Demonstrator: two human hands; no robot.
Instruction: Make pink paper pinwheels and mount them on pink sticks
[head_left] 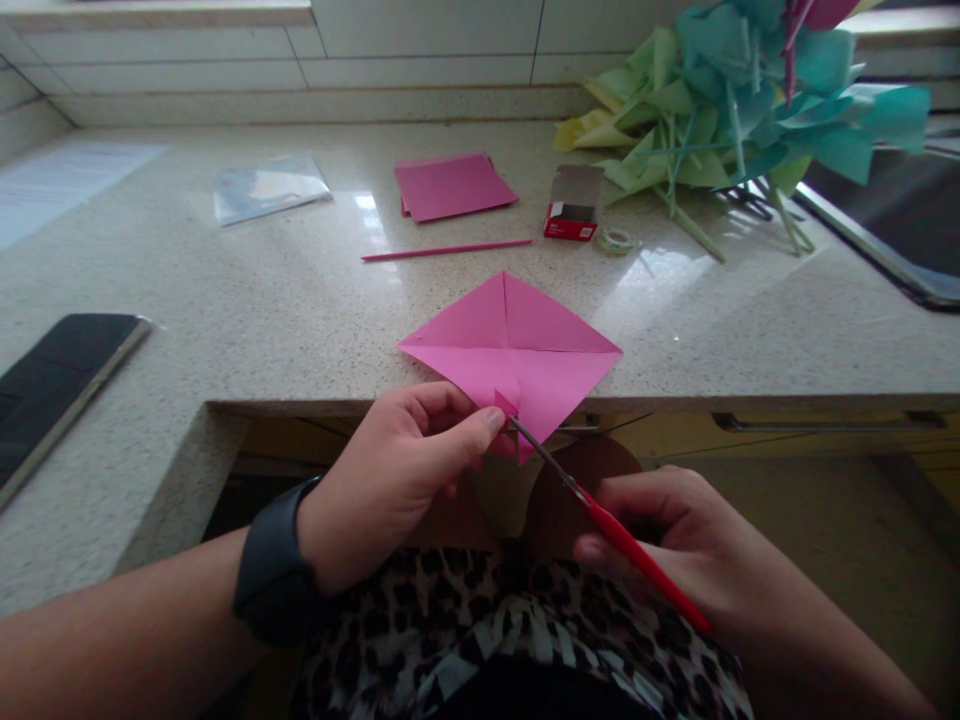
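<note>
A square of pink paper [555,325], creased along its diagonals, extends over the counter's front edge with one corner toward me. My left hand [405,450], wearing a dark watch, pinches the paper near that corner, where it is cut and a small flap curls up. My right hand [675,540] is closed round the red handles of a pair of scissors [622,545]. The scissor blades point up and left, and their tips touch the paper beside my left thumb. How far apart the blades are I cannot make out.
On the counter [300,300] lie a thin pink paper stick [446,250], a stack of pink paper [454,187], a clear packet [270,188], a red box [572,215] and a tape roll [616,240]. Paper flowers [739,110] stand back right, a dark phone-like slab [64,390] left.
</note>
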